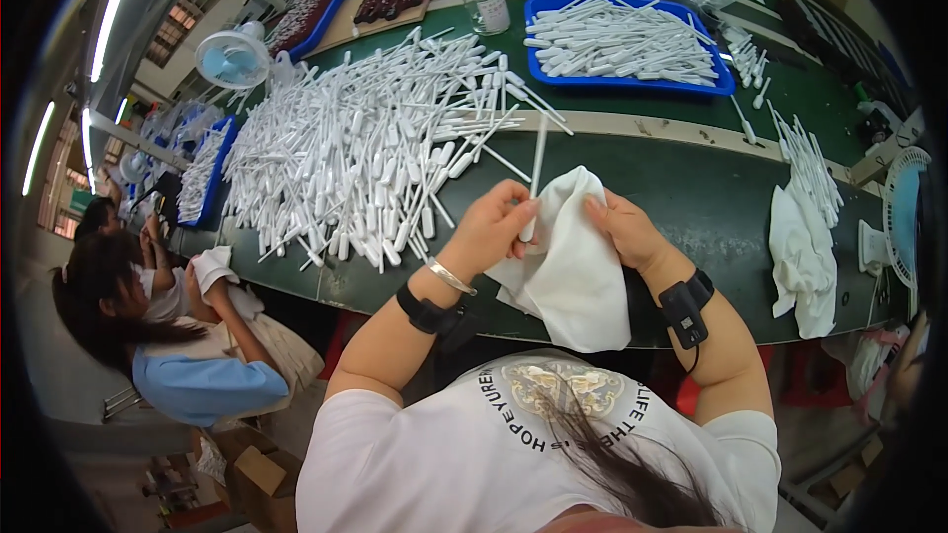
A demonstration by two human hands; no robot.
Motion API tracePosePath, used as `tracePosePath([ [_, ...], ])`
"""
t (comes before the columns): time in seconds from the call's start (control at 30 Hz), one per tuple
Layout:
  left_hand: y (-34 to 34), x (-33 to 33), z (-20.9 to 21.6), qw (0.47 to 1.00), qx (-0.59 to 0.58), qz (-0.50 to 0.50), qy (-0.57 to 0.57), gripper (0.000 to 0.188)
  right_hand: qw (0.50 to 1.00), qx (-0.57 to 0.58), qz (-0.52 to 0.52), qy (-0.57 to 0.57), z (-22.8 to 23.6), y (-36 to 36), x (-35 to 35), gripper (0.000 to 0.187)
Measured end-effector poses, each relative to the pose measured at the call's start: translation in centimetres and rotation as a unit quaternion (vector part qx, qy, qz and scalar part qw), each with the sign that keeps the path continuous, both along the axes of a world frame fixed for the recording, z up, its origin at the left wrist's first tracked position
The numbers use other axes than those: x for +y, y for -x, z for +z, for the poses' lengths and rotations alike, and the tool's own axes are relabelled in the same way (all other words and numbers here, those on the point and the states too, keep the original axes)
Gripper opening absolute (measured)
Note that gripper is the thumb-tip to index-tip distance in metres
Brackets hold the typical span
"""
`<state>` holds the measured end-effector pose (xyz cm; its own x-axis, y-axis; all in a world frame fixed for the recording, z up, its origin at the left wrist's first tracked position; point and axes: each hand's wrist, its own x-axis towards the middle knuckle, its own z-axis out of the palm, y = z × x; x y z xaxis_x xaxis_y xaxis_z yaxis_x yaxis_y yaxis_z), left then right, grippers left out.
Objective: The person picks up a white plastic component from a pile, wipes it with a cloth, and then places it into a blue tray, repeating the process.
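My left hand pinches a slim white dropper-shaped stick, which stands nearly upright with its thin end up. My right hand is closed on a white cloth that hangs in folds over the table's near edge. The cloth lies against the left fingers and hides the right fingertips and part of the stick. To the left of my hands spreads a large loose heap of similar white sticks, each with a thin stem and a thicker end.
A blue tray piled with more sticks stands beyond my hands. A glass jar is behind the heap. On the right of the green table are a second cloth, sticks and a fan. A co-worker sits left.
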<state>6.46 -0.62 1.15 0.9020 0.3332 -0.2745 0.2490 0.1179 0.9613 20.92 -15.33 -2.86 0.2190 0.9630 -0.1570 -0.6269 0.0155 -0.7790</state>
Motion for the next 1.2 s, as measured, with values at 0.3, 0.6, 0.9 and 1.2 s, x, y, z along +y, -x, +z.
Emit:
tracePosePath([
  [0.3,-1.5,-0.3,-3.8,0.999,-0.011,-0.049,-0.013,0.016,0.998,-0.019,-0.059,-0.002,0.8,0.5,0.3,0.035],
  [0.6,-0.7,-1.3,-3.8,0.995,-0.062,-0.076,0.030,0.017,0.936,-0.341,-0.089,-0.002,0.3,1.6,0.4,0.037],
  [0.9,-0.6,-1.6,-3.8,0.993,-0.058,-0.076,0.065,0.019,0.927,-0.358,-0.072,0.078,1.0,2.3,0.2,0.032],
  [1.2,-0.3,-2.5,-3.9,0.988,-0.103,-0.100,-0.063,0.019,0.926,-0.350,-0.118,0.073,1.0,3.3,0.0,0.026],
])
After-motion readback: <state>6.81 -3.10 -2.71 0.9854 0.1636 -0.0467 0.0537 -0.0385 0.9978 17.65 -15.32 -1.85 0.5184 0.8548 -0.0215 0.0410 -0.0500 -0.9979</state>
